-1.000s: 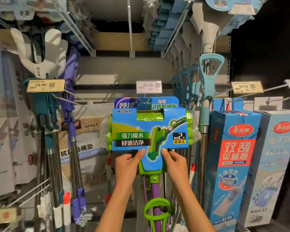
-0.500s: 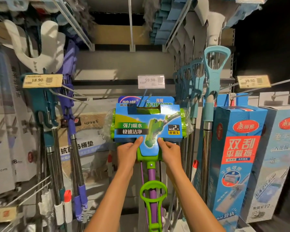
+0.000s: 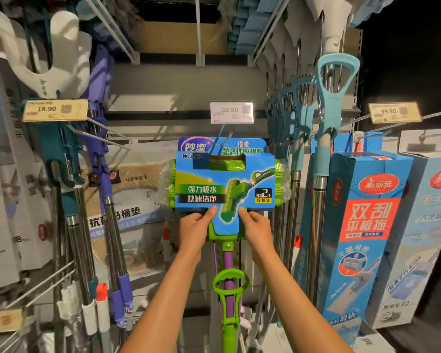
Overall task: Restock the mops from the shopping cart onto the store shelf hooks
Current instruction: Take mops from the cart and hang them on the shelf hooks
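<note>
Fingers of the left hand point(image 3: 194, 226) are curled under the lower edge of the green sponge mop point(image 3: 224, 184), with the thumb pressed against the front of its blue card sleeve; the mop head is gripped at its lower left corner. Fingers of the right hand point(image 3: 258, 229) are likewise curled behind the lower right corner, thumb laid on the card face. The mop is held upright between both hands, head uppermost, its purple and green handle hanging down between the forearms. A second identical pack point(image 3: 222, 147) is seen directly behind the mop, its top card showing above the held one. Whether the held mop is seated on the shelf hook point(image 3: 224, 135) cannot be determined; the blue hook wires are seen rising above the mop toward the 59.90 price tag point(image 3: 231, 112), which is mounted just above the mop. To the left of the mop, purple-handled mops point(image 3: 105, 174) and teal-handled mops point(image 3: 61, 159) are hung beneath an 18.90 price tag point(image 3: 55, 110). To the right of the mop, a row of light blue mops point(image 3: 329, 103) is hung, and beyond these, boxed flat mops point(image 3: 364, 225) are suspended beneath a 99.50 price tag point(image 3: 393, 112).
</note>
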The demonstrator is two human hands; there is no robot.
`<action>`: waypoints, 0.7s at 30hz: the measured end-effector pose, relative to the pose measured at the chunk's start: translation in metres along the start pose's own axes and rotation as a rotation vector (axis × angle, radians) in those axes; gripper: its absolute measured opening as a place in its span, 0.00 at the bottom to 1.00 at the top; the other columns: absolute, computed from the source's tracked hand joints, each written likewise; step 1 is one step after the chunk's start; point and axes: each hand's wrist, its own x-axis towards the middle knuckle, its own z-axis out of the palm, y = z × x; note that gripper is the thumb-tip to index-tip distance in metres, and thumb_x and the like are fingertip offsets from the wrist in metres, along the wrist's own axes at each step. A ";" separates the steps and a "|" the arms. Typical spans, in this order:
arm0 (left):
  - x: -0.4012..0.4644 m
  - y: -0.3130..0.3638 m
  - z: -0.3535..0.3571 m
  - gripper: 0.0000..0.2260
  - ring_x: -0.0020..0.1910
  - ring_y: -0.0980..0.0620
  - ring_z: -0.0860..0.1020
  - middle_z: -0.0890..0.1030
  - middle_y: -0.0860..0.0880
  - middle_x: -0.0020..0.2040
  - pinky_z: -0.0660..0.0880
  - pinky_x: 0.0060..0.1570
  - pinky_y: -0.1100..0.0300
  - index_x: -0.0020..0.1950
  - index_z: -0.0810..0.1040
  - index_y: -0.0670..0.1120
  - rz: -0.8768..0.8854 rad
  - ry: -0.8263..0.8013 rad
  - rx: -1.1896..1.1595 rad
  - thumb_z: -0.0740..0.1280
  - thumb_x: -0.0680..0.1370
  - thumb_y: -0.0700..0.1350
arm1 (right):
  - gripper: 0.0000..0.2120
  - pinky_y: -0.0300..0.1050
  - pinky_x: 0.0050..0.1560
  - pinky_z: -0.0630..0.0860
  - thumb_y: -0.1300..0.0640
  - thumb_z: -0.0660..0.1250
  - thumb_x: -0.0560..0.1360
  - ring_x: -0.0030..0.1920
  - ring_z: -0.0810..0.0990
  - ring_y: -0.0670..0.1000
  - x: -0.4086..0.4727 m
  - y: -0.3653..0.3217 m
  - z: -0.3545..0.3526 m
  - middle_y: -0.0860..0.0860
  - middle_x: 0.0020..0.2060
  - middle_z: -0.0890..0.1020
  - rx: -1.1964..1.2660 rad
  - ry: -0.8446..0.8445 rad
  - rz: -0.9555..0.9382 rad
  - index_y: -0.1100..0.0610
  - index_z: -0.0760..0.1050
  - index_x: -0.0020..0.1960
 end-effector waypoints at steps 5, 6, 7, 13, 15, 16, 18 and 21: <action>0.009 -0.016 -0.005 0.29 0.49 0.37 0.84 0.86 0.38 0.45 0.80 0.51 0.35 0.46 0.79 0.30 0.037 -0.044 0.018 0.77 0.71 0.58 | 0.20 0.39 0.36 0.69 0.55 0.65 0.82 0.39 0.73 0.51 0.002 0.009 0.000 0.63 0.36 0.75 -0.025 -0.015 -0.037 0.74 0.76 0.46; 0.012 -0.020 -0.005 0.31 0.48 0.37 0.84 0.85 0.37 0.45 0.81 0.49 0.37 0.45 0.78 0.31 0.042 -0.049 0.027 0.77 0.69 0.61 | 0.20 0.43 0.39 0.69 0.54 0.65 0.82 0.40 0.73 0.53 0.001 0.010 0.000 0.63 0.37 0.75 -0.020 -0.019 -0.043 0.74 0.75 0.47; 0.012 -0.023 -0.004 0.30 0.45 0.38 0.84 0.84 0.36 0.45 0.82 0.44 0.43 0.42 0.77 0.32 0.059 -0.049 0.034 0.77 0.70 0.61 | 0.20 0.45 0.41 0.68 0.54 0.65 0.81 0.41 0.73 0.53 0.001 0.013 0.000 0.61 0.38 0.75 -0.009 -0.020 -0.043 0.74 0.75 0.47; 0.015 -0.033 -0.002 0.20 0.35 0.49 0.74 0.74 0.44 0.32 0.67 0.35 0.56 0.32 0.69 0.46 0.108 -0.032 0.048 0.74 0.76 0.53 | 0.13 0.32 0.32 0.68 0.56 0.64 0.82 0.35 0.73 0.44 0.002 0.019 0.000 0.51 0.35 0.77 0.014 -0.047 -0.038 0.61 0.76 0.40; 0.012 -0.035 -0.001 0.20 0.29 0.57 0.72 0.73 0.52 0.26 0.66 0.31 0.62 0.31 0.69 0.48 0.128 -0.020 0.074 0.72 0.78 0.50 | 0.13 0.31 0.32 0.68 0.56 0.64 0.82 0.34 0.73 0.43 0.001 0.020 -0.001 0.50 0.35 0.78 0.013 -0.054 -0.037 0.59 0.76 0.40; 0.011 -0.035 0.001 0.18 0.26 0.61 0.71 0.73 0.56 0.24 0.66 0.29 0.66 0.31 0.70 0.49 0.138 -0.016 0.081 0.72 0.79 0.48 | 0.12 0.31 0.33 0.69 0.56 0.64 0.82 0.36 0.74 0.44 0.001 0.021 -0.001 0.50 0.36 0.78 0.013 -0.058 -0.038 0.59 0.76 0.41; 0.008 -0.035 0.004 0.16 0.25 0.65 0.72 0.75 0.57 0.24 0.65 0.27 0.70 0.32 0.74 0.48 0.154 -0.005 0.088 0.72 0.79 0.47 | 0.11 0.34 0.36 0.71 0.56 0.64 0.82 0.39 0.76 0.46 0.003 0.023 -0.002 0.51 0.38 0.79 0.018 -0.066 -0.032 0.60 0.77 0.43; 0.005 -0.035 0.006 0.17 0.31 0.57 0.73 0.77 0.50 0.30 0.68 0.34 0.62 0.34 0.77 0.40 0.163 0.015 0.036 0.73 0.78 0.49 | 0.10 0.38 0.41 0.74 0.56 0.64 0.82 0.42 0.79 0.47 0.004 0.023 -0.005 0.52 0.40 0.82 0.030 -0.073 -0.023 0.61 0.78 0.45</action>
